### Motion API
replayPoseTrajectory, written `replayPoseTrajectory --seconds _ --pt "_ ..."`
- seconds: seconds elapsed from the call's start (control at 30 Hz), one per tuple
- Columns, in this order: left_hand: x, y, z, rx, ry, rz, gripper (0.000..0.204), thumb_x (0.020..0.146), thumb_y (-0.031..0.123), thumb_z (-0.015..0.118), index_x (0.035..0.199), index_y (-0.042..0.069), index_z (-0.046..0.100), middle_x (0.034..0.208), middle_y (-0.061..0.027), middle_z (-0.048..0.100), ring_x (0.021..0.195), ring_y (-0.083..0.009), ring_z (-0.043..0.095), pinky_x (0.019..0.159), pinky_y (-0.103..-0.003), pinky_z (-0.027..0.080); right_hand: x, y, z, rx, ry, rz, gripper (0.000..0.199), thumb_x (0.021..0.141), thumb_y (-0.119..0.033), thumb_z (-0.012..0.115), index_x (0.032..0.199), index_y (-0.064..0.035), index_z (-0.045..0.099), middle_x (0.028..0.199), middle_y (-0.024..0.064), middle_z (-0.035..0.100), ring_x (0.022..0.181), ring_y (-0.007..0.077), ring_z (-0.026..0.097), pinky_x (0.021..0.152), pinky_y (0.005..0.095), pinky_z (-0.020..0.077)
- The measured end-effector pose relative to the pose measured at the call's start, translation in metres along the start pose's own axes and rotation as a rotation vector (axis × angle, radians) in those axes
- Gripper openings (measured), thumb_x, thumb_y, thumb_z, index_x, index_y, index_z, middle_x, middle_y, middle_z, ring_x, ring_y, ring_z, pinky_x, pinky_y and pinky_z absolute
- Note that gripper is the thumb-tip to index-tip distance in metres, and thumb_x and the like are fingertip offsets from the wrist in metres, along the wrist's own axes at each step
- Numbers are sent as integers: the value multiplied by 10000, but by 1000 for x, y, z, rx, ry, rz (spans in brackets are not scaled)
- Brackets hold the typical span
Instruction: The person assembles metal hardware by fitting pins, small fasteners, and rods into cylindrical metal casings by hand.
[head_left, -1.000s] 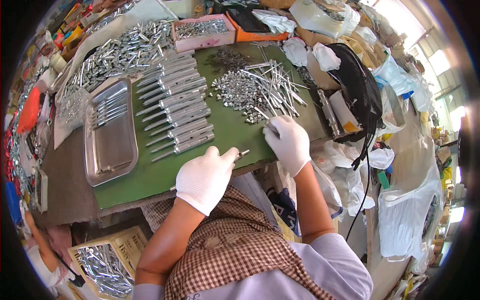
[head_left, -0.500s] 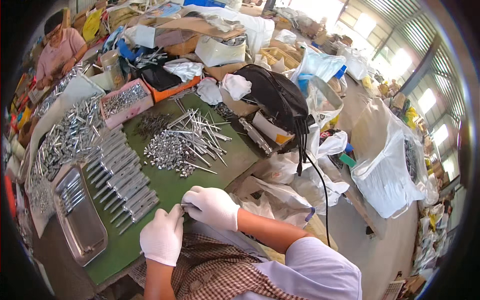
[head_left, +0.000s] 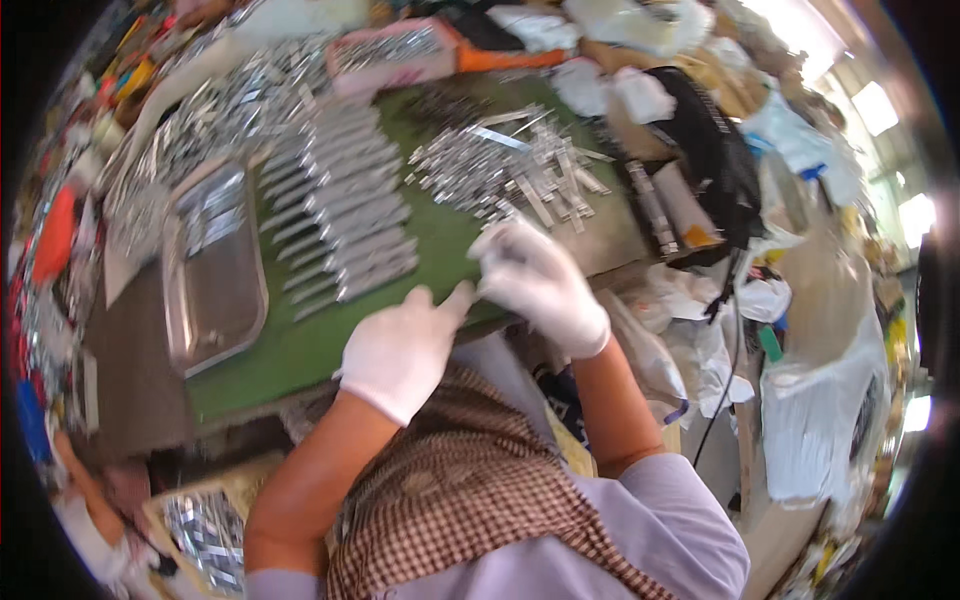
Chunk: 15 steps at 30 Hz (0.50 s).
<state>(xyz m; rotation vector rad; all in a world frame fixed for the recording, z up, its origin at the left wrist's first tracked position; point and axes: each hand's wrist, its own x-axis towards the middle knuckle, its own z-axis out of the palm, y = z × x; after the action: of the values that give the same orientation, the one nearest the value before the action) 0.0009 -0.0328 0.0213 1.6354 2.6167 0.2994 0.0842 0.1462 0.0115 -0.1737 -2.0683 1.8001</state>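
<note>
My left hand [head_left: 400,350], in a white knit glove, is held over the front edge of the green work mat [head_left: 430,222], fingers curled and pressed together. My right hand [head_left: 540,285], also gloved, is close beside its fingertips, smeared by motion. Anything between the hands is too blurred to make out. Just beyond the right hand lies a heap of small metal pieces [head_left: 455,170] with longer metal pins [head_left: 565,180] beside it. To the left, metal cylinders with thin rods [head_left: 350,215] lie in a slanting row.
A steel tray [head_left: 258,300] holding several metal rods sits left of the row. Behind are a pink bin [head_left: 395,70] of small parts and a large metal heap [head_left: 240,105]. A black bag [head_left: 705,150] and white sacks [head_left: 820,430] stand right. Another person's arm [head_left: 88,490] shows lower left.
The view has swung downward and left, blurring the picture. The thin metal piece seen between my hands earlier no longer shows clearly. My right hand has turned, and its fingers sit farther from my left.
</note>
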Motion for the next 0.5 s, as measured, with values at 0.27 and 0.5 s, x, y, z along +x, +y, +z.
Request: replayPoseTrajectory --seconds 0.27,0.5 --pt "-5 -4 2 -67 -7 -29 298 927 251 612 1225 256 616 736 -88 547 560 -311 627 502 -427 524 17 21 40 1029 204 79 478 1045 -386 330 691 -88 447 554 -44 282 454 94 237 424 273 201" --pt "-3 -6 -1 -40 -21 25 185 908 214 610 1073 132 629 738 -88 566 577 -287 651 515 -407 545 6 23 50 522 174 -131 396 1006 -151 342 627 -47 394 569 -13 337 497 77 276 470 266 185"
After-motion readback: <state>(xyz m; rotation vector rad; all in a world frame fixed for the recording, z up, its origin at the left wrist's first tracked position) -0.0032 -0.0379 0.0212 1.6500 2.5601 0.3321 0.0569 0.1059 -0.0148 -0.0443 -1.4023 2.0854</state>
